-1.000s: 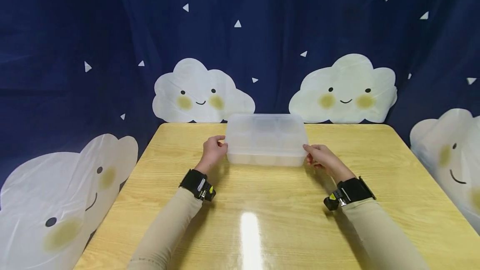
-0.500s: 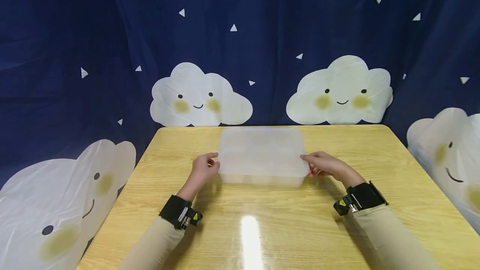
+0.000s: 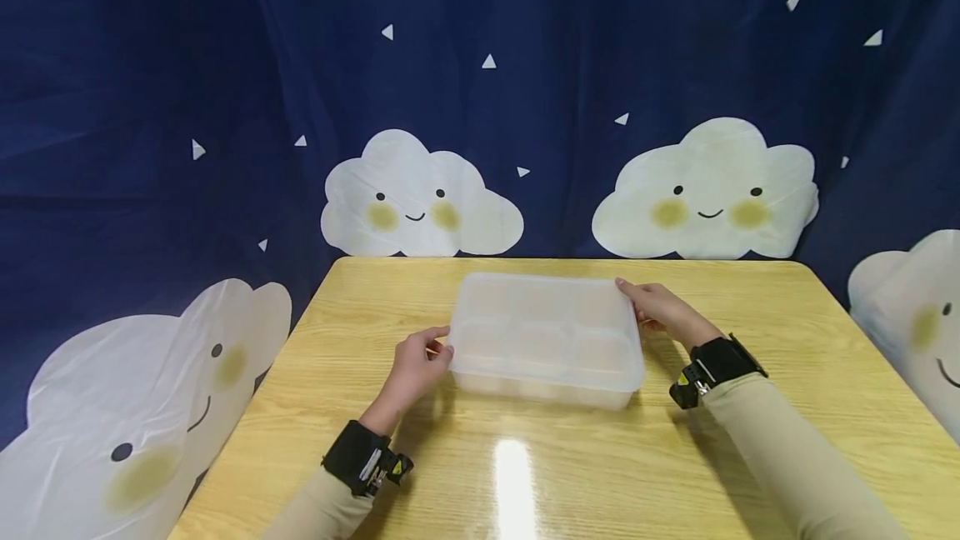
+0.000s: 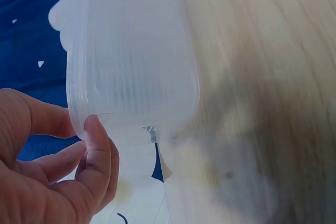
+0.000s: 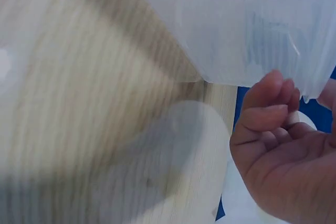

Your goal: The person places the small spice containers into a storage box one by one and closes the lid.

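- One box [image 3: 551, 340], between the hands, with six compartments showing through its lid.
- Two hands: left hand [image 3: 417, 367], right hand [image 3: 660, 312].
- One table [image 3: 787, 407] under them.
- Four cloud faces [image 3: 420, 198] beyond and beside the hands.
- Two wristbands [image 3: 362, 458].

Left hand [image 4: 47, 182] pinching translucent plastic container [image 4: 131, 56] rim, wooden table [image 4: 262, 103] beneath, blurred

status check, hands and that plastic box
Left hand grips clear lidded box at near-left corner. Right hand grips far-right corner. Wooden table around it bare.
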{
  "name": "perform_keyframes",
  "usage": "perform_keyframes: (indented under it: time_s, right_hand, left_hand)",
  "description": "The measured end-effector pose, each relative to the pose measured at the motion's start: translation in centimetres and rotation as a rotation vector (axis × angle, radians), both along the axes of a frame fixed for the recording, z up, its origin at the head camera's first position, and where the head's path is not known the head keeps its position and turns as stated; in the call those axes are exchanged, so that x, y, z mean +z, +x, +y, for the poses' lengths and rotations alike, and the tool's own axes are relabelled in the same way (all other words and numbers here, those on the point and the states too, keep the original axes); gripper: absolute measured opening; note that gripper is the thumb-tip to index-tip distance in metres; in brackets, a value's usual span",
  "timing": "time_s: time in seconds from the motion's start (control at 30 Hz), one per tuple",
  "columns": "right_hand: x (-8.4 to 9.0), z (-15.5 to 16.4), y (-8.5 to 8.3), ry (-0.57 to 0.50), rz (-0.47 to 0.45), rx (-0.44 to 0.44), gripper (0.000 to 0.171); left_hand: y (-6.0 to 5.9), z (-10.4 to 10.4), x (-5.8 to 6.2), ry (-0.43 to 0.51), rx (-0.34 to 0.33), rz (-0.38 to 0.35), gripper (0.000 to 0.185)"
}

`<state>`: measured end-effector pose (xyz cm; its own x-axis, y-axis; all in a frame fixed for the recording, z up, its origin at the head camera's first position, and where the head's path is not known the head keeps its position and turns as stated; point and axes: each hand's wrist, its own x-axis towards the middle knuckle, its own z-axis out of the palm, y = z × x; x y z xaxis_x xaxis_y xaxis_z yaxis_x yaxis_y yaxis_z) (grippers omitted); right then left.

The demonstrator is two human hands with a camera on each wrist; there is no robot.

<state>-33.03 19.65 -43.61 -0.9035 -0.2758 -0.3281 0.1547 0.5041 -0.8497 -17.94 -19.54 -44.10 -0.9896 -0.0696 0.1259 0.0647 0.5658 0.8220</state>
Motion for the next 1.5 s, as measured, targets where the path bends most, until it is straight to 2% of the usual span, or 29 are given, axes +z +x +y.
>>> perform_keyframes:
  time_s: [0.17,0.4,0.5,0.67,0.8,0.87,0.93,1.0,1.07,1.17,1.27,1.37,1.5]
  right_hand:
    - [0.2,0.0,-1.3,-0.021,-0.055,-0.001,0.066]
    - [0.0,-1.0,-1.9,-0.033,-0.043,-0.108,0.042]
    - [-0.2,-1.1,-2.0,-0.024,-0.039,-0.122,0.041]
    - [-0.3,-1.1,-1.7,-0.028,-0.026,-0.121,0.043]
    - [-0.4,-1.2,-1.7,-0.036,-0.006,-0.125,0.044]
    - [-0.5,-1.2,-1.6,-0.034,-0.005,-0.123,0.043]
    - [-0.6,-1.2,-1.6,-0.027,-0.005,-0.134,0.044]
    - [-0.7,-1.2,-1.6,-0.026,0.000,-0.126,0.043]
    - [-0.7,-1.1,-1.6,-0.024,0.006,-0.128,0.043]
    - [-0.6,-1.2,-1.6,-0.027,0.000,-0.126,0.042]
    - [-0.6,-1.4,-1.5,-0.025,-0.011,-0.140,0.042]
    - [-0.6,-1.4,-1.5,-0.023,-0.015,-0.156,0.043]
    - [-0.6,-1.0,-1.3,-0.021,-0.018,-0.151,0.044]
  left_hand:
    - [-0.1,0.2,0.0,-0.013,0.004,0.020,0.037]
    - [0.3,0.4,-0.1,-0.006,0.001,0.038,0.037]
    - [0.5,0.5,-0.2,0.001,0.002,0.040,0.037]
    - [0.7,0.3,0.3,-0.036,-0.022,0.006,0.038]
    - [-0.1,-0.3,1.5,-0.124,-0.077,-0.079,0.041]
    - [-1.0,-0.6,2.3,-0.171,-0.119,-0.138,0.046]
    - [-2.5,-0.8,2.9,-0.224,-0.161,-0.191,0.050]
    - [-4.3,-1.1,3.3,-0.271,-0.196,-0.229,0.053]
    - [-6.7,-1.1,3.6,-0.305,-0.219,-0.240,0.052]
    - [-10.2,-1.2,3.6,-0.296,-0.226,-0.252,0.046]
    - [-12.9,-1.1,3.6,-0.249,-0.223,-0.266,0.039]
    - [-14.6,-1.1,3.6,-0.210,-0.205,-0.288,0.033]
    - [-15.5,-0.8,3.5,-0.157,-0.177,-0.344,0.035]
